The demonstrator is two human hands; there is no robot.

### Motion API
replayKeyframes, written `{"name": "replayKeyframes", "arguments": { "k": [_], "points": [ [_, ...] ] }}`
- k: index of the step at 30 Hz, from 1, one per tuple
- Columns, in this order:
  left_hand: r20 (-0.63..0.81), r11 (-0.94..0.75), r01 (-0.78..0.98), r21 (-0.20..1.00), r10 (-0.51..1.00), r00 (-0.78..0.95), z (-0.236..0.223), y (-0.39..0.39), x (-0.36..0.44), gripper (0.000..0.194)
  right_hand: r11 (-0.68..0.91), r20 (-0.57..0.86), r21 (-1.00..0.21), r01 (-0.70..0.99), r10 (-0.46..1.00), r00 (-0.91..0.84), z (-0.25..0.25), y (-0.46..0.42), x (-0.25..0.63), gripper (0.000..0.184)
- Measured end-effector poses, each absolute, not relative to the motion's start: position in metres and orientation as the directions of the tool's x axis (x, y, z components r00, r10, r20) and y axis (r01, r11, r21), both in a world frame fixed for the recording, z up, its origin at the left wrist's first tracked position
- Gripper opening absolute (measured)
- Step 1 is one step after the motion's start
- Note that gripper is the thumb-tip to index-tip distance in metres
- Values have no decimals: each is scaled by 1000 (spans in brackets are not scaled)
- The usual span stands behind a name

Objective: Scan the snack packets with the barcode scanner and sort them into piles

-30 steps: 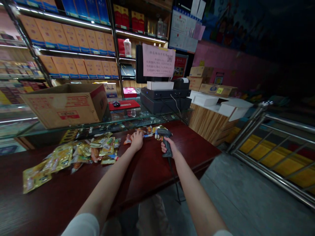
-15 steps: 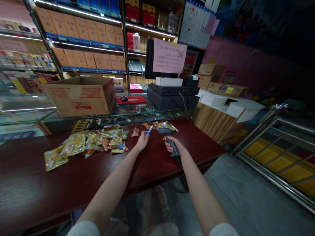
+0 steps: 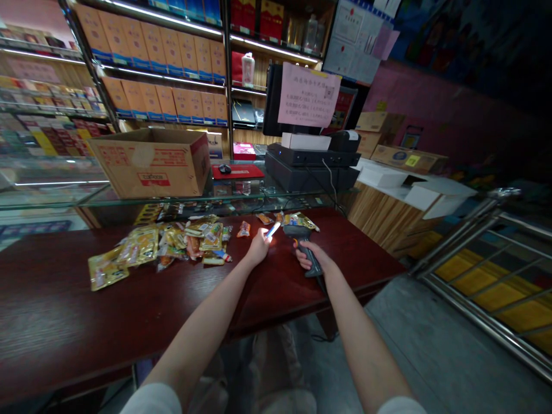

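My left hand (image 3: 259, 246) is closed around a slim blue-and-white wrapped snack stick (image 3: 273, 230), held just above the dark red table. Light falls on the stick and on my fingertips. In my right hand (image 3: 317, 257) is a grey barcode scanner (image 3: 311, 260), its head pointing left toward the stick. To the left lies a heap of packaged snacks (image 3: 196, 238), with gold pouches (image 3: 140, 246) at its outer side. A small orange packet (image 3: 244, 229) sits alone beside my left hand. Behind the scanner rests another gold packet (image 3: 302, 220).
An open cardboard box (image 3: 150, 164) stands on the glass counter at the back left. Near it are a mouse (image 3: 225, 169) on a red mat and a monitor (image 3: 272, 100) above a black cash drawer (image 3: 308, 172). A metal railing (image 3: 474, 230) rises on the right.
A bright light now shines on the stick and my left fingertips. Both hands have kept nearly the same hold, and the whole view has shifted slightly.
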State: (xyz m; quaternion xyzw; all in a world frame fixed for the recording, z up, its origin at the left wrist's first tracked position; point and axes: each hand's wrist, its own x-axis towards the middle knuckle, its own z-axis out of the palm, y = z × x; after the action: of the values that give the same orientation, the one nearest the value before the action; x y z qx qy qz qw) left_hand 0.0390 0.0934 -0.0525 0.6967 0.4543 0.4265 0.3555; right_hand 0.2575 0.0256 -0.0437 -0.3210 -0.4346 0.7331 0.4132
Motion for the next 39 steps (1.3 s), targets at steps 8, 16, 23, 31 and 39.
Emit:
{"name": "replayKeyframes", "arguments": {
  "k": [8, 16, 23, 31, 39],
  "points": [
    [418, -427, 642, 637, 891, 177, -30, 81, 25, 32, -293, -121, -893, -342, 887, -445, -41, 25, 256, 31],
    [446, -89, 976, 201, 895, -10, -23, 82, -5, 38, -305, -128, -886, -349, 885, -447, -39, 24, 255, 29],
    [414, -243, 930, 275, 903, 114, -41, 86, 4, 50, -314, -142, -880, -356, 890, -433, -38, 24, 254, 27],
    [449, -217, 917, 336, 893, 47, -51, 92, -5, 47, -295, -136, -878, -378, 909, -394, -38, 22, 251, 29],
    [444, -350, 900, 261, 871, 210, -30, 114, 22, 43, -230, -117, -843, -486, 961, -250, -38, 27, 254, 26]
  ]
}}
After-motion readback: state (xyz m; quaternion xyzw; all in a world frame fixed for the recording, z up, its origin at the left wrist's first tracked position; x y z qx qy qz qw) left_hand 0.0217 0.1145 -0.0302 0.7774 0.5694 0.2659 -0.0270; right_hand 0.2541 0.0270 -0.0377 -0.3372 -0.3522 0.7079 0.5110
